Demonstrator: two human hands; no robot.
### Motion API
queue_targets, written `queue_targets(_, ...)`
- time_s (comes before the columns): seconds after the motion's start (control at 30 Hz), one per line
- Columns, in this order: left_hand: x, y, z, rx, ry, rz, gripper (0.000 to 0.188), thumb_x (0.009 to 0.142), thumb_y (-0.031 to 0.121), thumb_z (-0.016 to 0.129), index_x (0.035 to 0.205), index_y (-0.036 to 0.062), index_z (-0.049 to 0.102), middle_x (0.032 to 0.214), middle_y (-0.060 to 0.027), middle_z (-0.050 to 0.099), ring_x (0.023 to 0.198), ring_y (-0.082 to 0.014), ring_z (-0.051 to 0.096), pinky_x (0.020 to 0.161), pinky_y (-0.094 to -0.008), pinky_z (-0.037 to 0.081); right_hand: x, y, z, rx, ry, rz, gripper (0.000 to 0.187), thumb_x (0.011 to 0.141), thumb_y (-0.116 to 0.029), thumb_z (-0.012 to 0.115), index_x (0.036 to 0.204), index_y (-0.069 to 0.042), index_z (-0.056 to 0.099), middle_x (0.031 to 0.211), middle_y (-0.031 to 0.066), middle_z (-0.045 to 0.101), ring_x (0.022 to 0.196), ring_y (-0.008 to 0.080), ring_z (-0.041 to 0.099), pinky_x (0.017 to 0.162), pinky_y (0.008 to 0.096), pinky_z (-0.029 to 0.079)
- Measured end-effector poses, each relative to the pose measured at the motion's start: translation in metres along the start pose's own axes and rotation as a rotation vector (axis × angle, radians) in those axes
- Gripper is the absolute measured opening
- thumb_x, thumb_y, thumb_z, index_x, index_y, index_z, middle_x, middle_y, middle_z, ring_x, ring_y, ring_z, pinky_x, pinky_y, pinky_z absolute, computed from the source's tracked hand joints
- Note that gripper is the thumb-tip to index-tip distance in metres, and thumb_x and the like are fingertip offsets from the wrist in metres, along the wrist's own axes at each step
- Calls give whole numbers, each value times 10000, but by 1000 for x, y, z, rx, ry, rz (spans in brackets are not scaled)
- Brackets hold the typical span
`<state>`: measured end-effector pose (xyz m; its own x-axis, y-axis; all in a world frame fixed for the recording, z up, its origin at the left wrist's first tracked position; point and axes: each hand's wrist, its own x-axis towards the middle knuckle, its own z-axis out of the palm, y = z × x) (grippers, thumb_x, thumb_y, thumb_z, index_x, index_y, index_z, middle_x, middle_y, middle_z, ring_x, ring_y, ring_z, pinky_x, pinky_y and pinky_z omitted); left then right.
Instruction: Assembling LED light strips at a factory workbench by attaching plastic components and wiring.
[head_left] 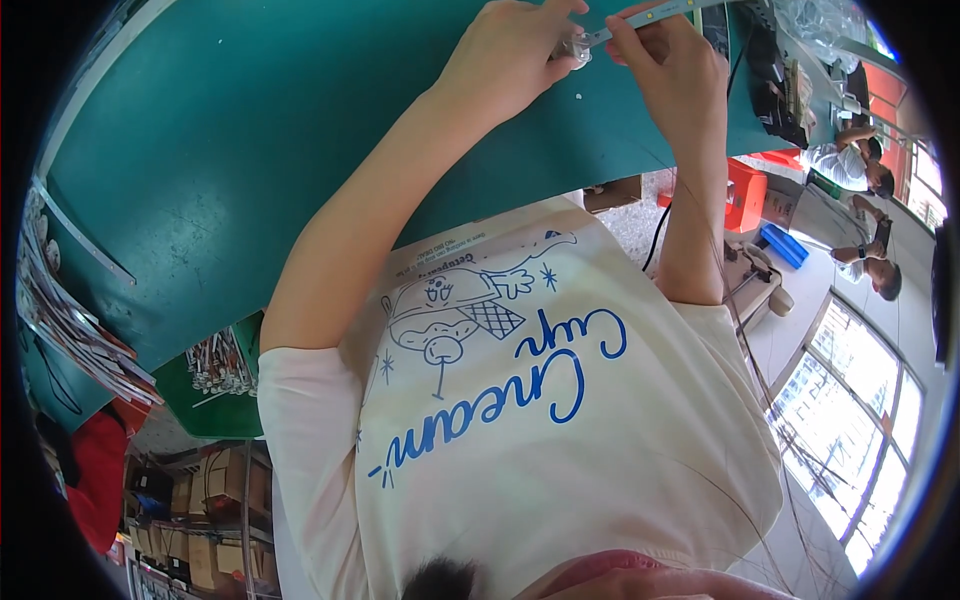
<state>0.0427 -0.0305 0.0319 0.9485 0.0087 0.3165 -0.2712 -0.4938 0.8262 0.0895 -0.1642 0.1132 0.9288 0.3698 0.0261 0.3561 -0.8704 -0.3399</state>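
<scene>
At the top of the head view, both my hands meet over a green tabletop. Between my right thumb and fingers is a narrow white LED strip with small yellow squares along it; my right hand is closed on it. The strip's left end reaches a small, shiny clear plastic piece. My left hand is closed around that piece, thumb below and fingers above. Whether the strip sits inside the piece or only touches it, I cannot tell. A tiny white bit lies on the tabletop below.
Many flat strips are heaped at the left edge, by a green bin of small wired parts. Black items and clear plastic bags stand at the right. Beyond are a red stool, a blue tray and other people.
</scene>
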Motion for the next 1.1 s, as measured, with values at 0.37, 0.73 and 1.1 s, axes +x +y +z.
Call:
queue_targets(0.37,3,-2,2,-38,-34,-14,397,738,88,659,1082,-5,482,801,-133,636,762,-310,597,718,-385,467,-6,-7,0,76,-37,-34,172,812,-131,605,777,38,619,611,143,619,525,229,612,502,314,452)
queue_targets(0.73,5,3,2,-71,-41,-20,422,737,56,659,1103,-10,460,827,-131,639,787,-305,606,709,-371,482,-23,-4,12,185,164,-24,143,817,-100,596,830,42,608,642,142,633,531,210,614,499,296,453)
queue_targets(1.1,-11,18,-59,170,188,79,442,781,85,645,1164,-3,444,919,-176,604,830,-317,595,740,-366,482,-10,23,10,206,-47,-37,206,886,-226,578,921,-23,575,732,81,671,721,109,656,626,219,478)
